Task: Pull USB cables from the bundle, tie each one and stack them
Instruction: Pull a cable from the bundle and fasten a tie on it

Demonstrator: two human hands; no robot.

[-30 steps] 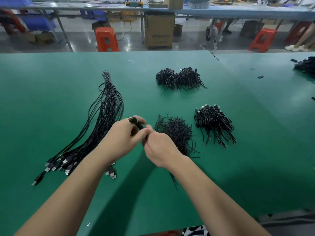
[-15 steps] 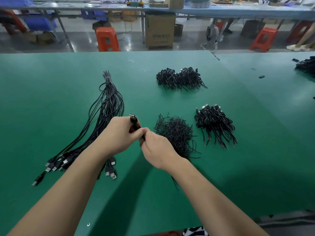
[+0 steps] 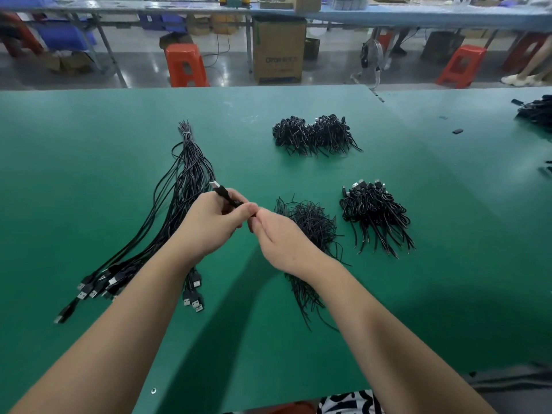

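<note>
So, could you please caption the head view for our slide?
Both hands grip one USB cable above the green table.

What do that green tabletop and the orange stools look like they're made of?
Green tabletop: probably a rubber or vinyl mat, matte with a soft sheen and a seam between sheets. Orange stools: likely moulded plastic, judging by the uniform colour and glossy one-piece legs.

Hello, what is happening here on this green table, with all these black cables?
A person is tying USB cables. The left hand grips one coiled cable, and the right hand pinches at it beside the left thumb. The untied bundle lies to the left; the stack of tied cables lies to the right.
</note>
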